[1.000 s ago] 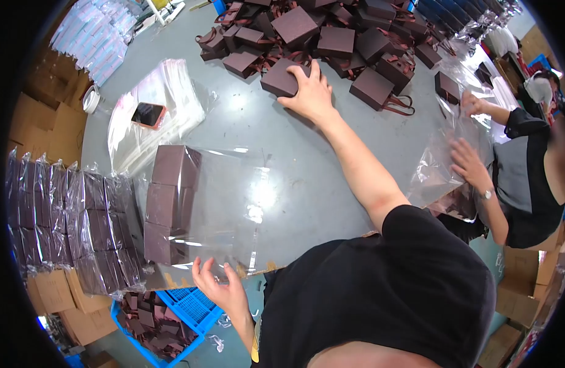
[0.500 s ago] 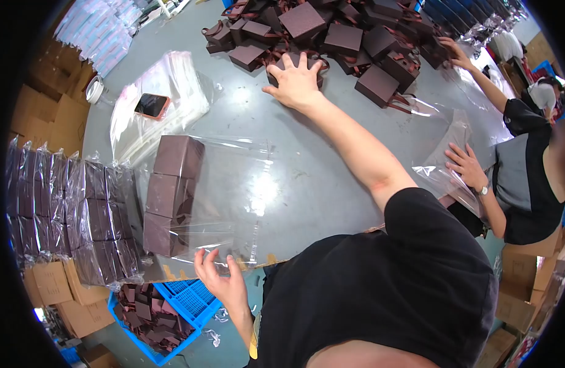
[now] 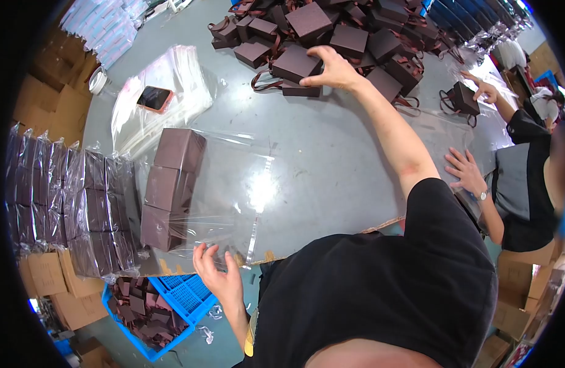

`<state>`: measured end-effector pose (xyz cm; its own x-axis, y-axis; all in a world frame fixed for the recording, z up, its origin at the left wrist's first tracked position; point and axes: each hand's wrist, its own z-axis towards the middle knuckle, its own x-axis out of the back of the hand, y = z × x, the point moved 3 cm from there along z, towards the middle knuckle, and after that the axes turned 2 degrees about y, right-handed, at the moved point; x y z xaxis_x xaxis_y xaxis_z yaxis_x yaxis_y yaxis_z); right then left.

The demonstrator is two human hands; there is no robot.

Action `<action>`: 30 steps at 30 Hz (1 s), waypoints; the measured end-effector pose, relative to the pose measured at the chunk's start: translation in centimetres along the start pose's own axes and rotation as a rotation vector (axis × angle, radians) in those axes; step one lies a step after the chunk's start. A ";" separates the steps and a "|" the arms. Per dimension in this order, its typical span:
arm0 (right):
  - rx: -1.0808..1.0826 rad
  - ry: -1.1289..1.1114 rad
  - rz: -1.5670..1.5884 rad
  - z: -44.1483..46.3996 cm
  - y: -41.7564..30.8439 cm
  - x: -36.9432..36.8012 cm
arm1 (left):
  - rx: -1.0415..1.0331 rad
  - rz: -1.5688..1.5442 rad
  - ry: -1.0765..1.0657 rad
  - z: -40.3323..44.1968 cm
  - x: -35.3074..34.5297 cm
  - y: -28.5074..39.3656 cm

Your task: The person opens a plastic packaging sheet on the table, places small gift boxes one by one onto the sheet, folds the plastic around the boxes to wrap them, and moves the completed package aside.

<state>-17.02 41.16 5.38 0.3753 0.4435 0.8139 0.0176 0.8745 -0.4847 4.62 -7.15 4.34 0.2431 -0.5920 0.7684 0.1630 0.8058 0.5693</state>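
My right hand [image 3: 334, 70] reaches to the front of the pile of dark brown boxes, thumb and fingers spread beside a brown box [image 3: 296, 63] that rests on another box. Whether the fingertips touch it is hard to tell. At the near edge of the table, my left hand [image 3: 219, 270] has its fingers apart, by the open end of a clear plastic bag [image 3: 224, 184]. Inside that bag a row of three brown boxes [image 3: 172, 187] lies at the left.
Wrapped boxes [image 3: 95, 211] stand at the left edge. A phone [image 3: 155, 99] lies on clear bags [image 3: 190, 92]. Below the table is a blue crate [image 3: 193, 297]. At the right a co-worker's hand [image 3: 482, 91] is at a ribboned box [image 3: 463, 100].
My right hand has shifted right and opened off the box it covered; a box with a ribbon now shows there. The co-worker's far hand has drawn a box away from the pile.
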 end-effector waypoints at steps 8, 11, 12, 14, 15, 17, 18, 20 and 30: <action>0.120 -0.044 0.353 -0.9 0.9 -0.9 | -0.063 0.191 0.047 -0.1 0.8 1.2; 0.105 -0.098 0.371 -1.0 1.7 -2.1 | -0.091 0.186 0.036 -0.2 0.9 1.6; 0.098 -0.125 0.373 -0.8 1.6 -2.2 | -0.091 0.170 0.030 -0.3 1.0 1.7; 0.086 -0.172 0.382 -0.3 1.5 -1.9 | -0.076 0.122 0.005 -0.2 1.3 2.0; 0.108 -0.186 0.356 0.0 1.7 -1.3 | -0.070 0.097 -0.006 -0.1 1.5 2.1; 0.081 -0.283 0.283 0.1 1.3 0.3 | -0.054 0.099 -0.016 0.1 1.9 2.4; 0.090 -0.301 0.226 0.0 1.2 0.7 | -0.047 0.097 -0.022 0.1 2.0 2.5; 0.237 -0.258 0.105 -0.8 1.0 0.9 | -0.064 0.097 -0.029 0.2 2.2 2.6; 0.142 -0.159 0.353 -1.1 2.2 -1.8 | -0.266 0.290 0.025 1.8 2.2 5.8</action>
<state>-16.69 42.07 2.48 0.1875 0.7360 0.6505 -0.2189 0.6769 -0.7028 4.42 -3.86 9.86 0.3383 -0.3415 0.8769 0.3258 0.9167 0.2313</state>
